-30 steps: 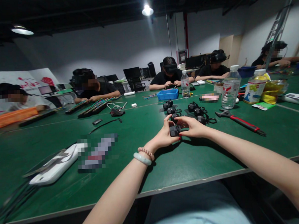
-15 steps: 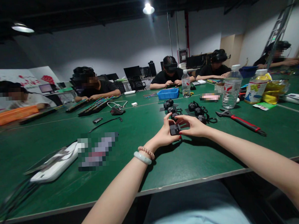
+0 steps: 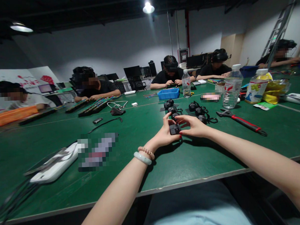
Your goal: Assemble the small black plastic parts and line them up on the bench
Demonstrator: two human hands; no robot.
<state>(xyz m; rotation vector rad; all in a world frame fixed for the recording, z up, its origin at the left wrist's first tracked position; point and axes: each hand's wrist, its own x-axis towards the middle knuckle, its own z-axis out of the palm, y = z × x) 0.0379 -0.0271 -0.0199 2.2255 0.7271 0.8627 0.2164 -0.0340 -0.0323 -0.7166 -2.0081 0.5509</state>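
A small black boxy part (image 3: 175,129) is held between both hands just above the green table (image 3: 131,140). My left hand (image 3: 164,134) pinches its left side, with a bead bracelet and a pale bangle on that wrist. My right hand (image 3: 193,126) grips its right side and top with curled fingers. Just beyond the hands lie two rows of similar black parts (image 3: 171,110) with cables (image 3: 198,110).
A red-handled adjustable wrench (image 3: 240,121) lies to the right, with a water bottle (image 3: 231,87) and a yellow-labelled bottle (image 3: 256,87) behind it. A blue tray (image 3: 168,94) sits further back. A white device (image 3: 55,166) lies at left. Several people work at the far side.
Both hands have kept the black part in nearly the same place, with only slight shifts of the fingers.
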